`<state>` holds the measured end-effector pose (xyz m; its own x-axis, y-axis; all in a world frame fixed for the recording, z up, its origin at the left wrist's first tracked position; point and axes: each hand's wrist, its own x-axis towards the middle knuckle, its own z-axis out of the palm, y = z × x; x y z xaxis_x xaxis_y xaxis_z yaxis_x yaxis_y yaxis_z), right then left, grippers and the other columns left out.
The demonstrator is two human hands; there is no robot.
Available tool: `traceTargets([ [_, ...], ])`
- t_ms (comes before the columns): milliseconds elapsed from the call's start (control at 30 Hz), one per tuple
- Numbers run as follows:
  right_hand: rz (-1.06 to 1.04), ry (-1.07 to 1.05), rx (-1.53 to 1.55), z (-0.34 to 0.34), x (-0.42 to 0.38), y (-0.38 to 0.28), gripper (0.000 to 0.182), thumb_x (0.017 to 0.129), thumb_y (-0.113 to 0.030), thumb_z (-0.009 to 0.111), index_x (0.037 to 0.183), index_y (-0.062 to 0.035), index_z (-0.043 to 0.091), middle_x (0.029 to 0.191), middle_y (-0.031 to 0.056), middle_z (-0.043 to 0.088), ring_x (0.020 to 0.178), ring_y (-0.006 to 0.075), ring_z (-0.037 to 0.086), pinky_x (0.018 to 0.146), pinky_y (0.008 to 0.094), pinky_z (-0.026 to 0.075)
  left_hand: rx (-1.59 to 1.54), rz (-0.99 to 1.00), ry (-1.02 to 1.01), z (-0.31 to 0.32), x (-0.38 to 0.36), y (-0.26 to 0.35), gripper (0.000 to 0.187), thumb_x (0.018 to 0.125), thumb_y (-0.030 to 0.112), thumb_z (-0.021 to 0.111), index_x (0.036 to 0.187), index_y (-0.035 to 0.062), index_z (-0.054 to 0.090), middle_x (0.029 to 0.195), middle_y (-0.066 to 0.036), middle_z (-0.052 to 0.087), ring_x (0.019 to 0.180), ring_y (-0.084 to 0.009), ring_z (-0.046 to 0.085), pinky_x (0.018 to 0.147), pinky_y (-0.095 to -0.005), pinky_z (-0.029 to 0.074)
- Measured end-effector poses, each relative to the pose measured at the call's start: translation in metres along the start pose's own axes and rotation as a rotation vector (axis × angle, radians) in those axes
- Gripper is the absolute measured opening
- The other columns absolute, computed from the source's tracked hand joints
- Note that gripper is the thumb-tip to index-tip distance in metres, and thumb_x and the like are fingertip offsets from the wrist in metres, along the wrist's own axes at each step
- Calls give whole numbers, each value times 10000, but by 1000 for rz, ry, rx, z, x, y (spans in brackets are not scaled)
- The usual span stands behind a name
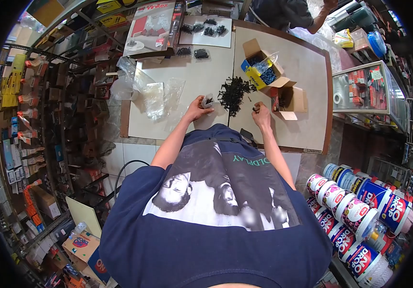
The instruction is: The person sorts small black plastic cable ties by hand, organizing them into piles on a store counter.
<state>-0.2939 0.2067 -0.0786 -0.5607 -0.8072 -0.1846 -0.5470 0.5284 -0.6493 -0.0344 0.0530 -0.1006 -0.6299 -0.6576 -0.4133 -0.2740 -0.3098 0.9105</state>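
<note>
My left hand [198, 110] is closed around a small clear plastic bag [208, 101] with some dark pieces inside, held just left of the pile. A loose heap of black screws [234, 95] lies at the middle of the table. To the right of the heap, my right hand [262, 115] has its fingers pinched on a few small dark pieces that look like screws. Flat clear plastic bags [154, 101] rest on the table to the left. Several filled bags of black screws [201, 54] lie toward the back.
A yellow open carton [261, 72] with blue pieces and an open brown box [294, 101] stand right of the heap. A large picture box [151, 26] is at the back left. Another person [283, 13] is beyond the table. Paint tubs [348, 211] are stacked at right.
</note>
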Motion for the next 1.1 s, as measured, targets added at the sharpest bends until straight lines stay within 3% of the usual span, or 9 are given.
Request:
traceTargets([
  [67, 33, 37, -2, -3, -2, -6, 286, 676, -40, 617, 956, -23, 560, 794, 117, 606, 717, 232, 600, 671, 328, 491, 4, 9, -6, 0, 0, -1, 615, 656, 140, 803, 1141, 47, 436, 1014, -82, 600, 928, -172, 588, 821, -312, 487],
  [300, 29, 25, -22, -2, -1, -5, 301, 677, -54, 626, 972, -26, 571, 770, 106, 612, 705, 211, 599, 657, 324, 489, 16, 5, -24, -1, 0, 1, 630, 658, 140, 801, 1154, 40, 426, 1012, -82, 599, 931, -169, 585, 821, -314, 488],
  [367, 56, -43, -9, -9, -5, -12, 288, 686, -51, 601, 971, -28, 561, 855, 143, 625, 800, 299, 616, 709, 373, 492, 11, 4, -29, -1, 2, -1, 631, 659, 142, 801, 1155, 42, 425, 1010, -83, 600, 929, -170, 586, 819, -315, 488],
  [700, -21, -76, -70, -10, -9, -8, 294, 680, -54, 598, 973, -26, 580, 872, 144, 623, 794, 310, 610, 703, 377, 493, 40, -4, -5, 0, 0, -1, 644, 659, 165, 802, 1164, 47, 421, 1007, -90, 603, 927, -181, 592, 816, -315, 488],
  [800, 27, -91, -62, -10, -9, -8, 299, 673, -57, 604, 969, -23, 585, 796, 118, 627, 744, 266, 617, 678, 343, 492, 52, 5, -18, -1, 1, -2, 650, 660, 170, 801, 1169, 46, 417, 1015, -94, 601, 930, -181, 592, 818, -315, 488],
  [967, 170, -3, 229, -9, -8, -9, 302, 673, -74, 618, 972, -36, 598, 715, 78, 630, 686, 165, 612, 656, 273, 479, 53, 5, -27, -3, 3, -7, 652, 662, 169, 799, 1172, 44, 413, 1033, -96, 594, 953, -183, 582, 837, -318, 479],
  [1100, 153, -9, 203, -8, -1, -6, 334, 677, -83, 623, 1008, -41, 602, 742, 85, 643, 703, 185, 620, 675, 288, 485, 35, -20, -31, -2, 1, -2, 649, 661, 168, 799, 1165, 43, 410, 1037, -96, 592, 967, -185, 575, 852, -318, 471],
])
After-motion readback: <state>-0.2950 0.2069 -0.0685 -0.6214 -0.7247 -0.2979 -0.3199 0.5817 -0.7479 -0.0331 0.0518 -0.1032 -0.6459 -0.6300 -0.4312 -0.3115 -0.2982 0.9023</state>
